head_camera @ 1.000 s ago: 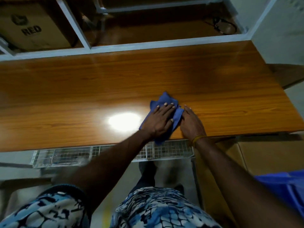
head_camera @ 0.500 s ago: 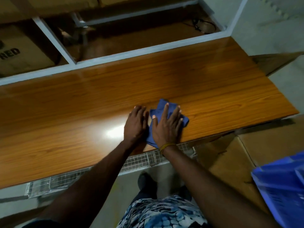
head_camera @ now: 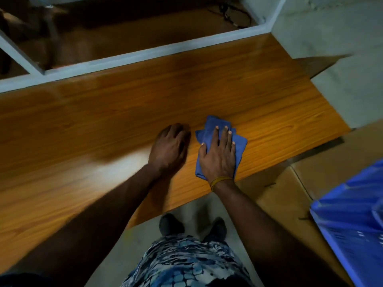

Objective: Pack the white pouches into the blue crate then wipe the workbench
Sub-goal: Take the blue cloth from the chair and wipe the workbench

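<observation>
The right hand lies flat, fingers straight and spread a little, pressing down on a folded blue cleaning cloth that rests on the glossy orange-brown wooden workbench, close to its near edge and toward its right end. A thin yellow band circles the right wrist. Just beside the cloth, to its left and not touching it, the left hand rests on the bare wood; it is motion-blurred, its fingers appear loosely bent with nothing in them, though the exact pose of the fingertips cannot be told. A bright patch of reflected light sits on the benchtop left of the left wrist. At the lower right edge of the view, the ribbed blue plastic crate stands well apart from the hands, below the bench level, on flat brown cardboard; its inside is not visible, so no white pouches can be seen. Behind the bench runs a pale grey metal shelf frame with a dim wooden shelf beyond it. The person's blue-and-white patterned garment and dark shoes show below the bench edge on the grey floor.
</observation>
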A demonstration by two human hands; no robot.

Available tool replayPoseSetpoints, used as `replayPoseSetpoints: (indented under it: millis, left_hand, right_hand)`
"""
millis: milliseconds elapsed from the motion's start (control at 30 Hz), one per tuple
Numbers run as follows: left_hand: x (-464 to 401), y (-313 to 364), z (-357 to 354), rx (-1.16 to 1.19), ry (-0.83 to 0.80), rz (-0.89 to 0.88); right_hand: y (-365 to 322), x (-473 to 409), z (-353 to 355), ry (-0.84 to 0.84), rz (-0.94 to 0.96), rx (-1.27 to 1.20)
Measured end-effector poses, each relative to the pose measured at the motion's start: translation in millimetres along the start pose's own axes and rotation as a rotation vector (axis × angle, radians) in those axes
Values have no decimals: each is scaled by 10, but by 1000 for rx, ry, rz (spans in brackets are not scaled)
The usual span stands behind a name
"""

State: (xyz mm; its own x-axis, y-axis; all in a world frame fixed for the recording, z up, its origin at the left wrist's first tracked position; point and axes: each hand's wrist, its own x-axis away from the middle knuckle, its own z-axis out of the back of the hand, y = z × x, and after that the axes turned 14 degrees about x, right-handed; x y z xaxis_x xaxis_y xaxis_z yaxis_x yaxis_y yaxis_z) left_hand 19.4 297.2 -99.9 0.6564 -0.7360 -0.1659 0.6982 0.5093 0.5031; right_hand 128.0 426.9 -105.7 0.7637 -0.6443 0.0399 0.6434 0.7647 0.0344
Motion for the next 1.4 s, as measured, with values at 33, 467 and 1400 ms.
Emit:
replayPoseSetpoints:
  millis: [33, 467, 1400]
  left_hand:
    - [-46, -1, -20, 3, -2, -8]
    - [-474, -105, 17, 28, -8, 81]
    - [-1039, -63, -125, -47, 93, 248]
  right_hand:
    - [-5, -23, -3, 20, -4, 2]
    - [58, -1153, 12, 111, 155, 47]
    - [-796, -3188, 106, 14, 324, -73]
